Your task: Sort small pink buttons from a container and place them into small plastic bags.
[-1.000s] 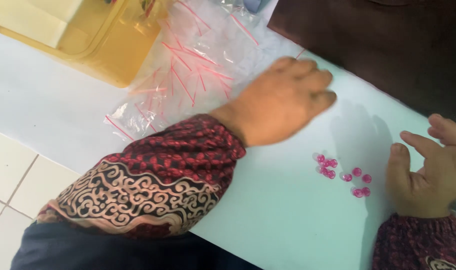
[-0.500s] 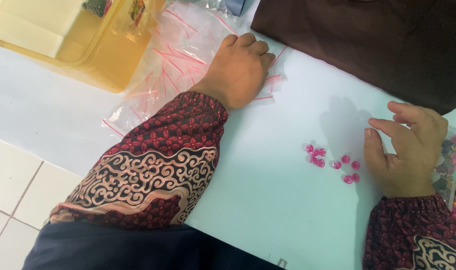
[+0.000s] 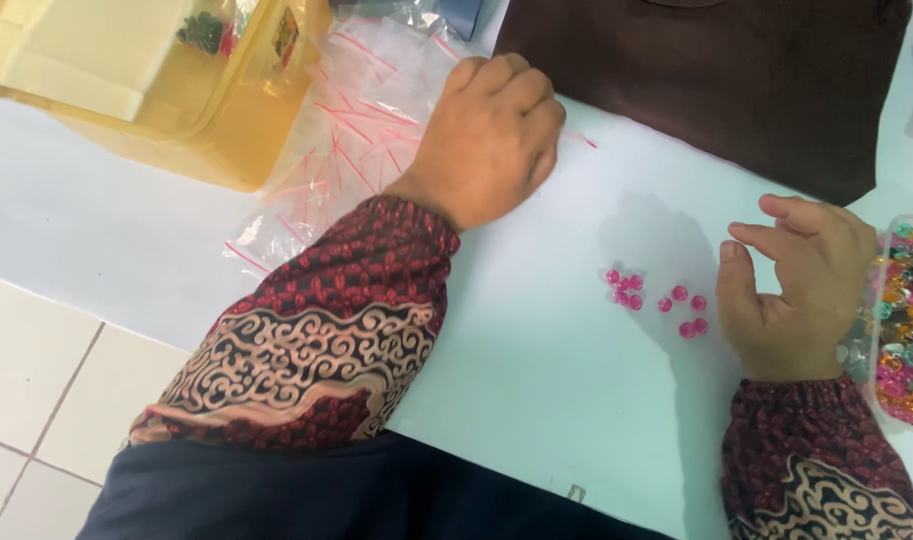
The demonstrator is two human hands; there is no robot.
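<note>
My left hand (image 3: pixel 492 135) lies knuckles up on a pile of small clear zip bags with red seal strips (image 3: pixel 347 150), its fingers curled down onto the bags. Whether a bag is pinched under it is hidden. Several pink round beads (image 3: pixel 652 297) lie loose on the white table (image 3: pixel 537 360). My right hand (image 3: pixel 802 285) rests on its edge just right of the beads, fingers apart and holding nothing. Both arms wear dark red patterned sleeves.
A yellow translucent plastic box (image 3: pixel 147 90) stands at the back left beside the bags. A dark brown cloth (image 3: pixel 717 80) covers the back of the table. A clear tray of mixed coloured beads (image 3: pixel 902 330) sits at the right edge. Tiled floor shows at lower left.
My left hand has slid left and away from the beads onto the pile of bags, and its fingers have curled. My right hand has stayed beside the beads.
</note>
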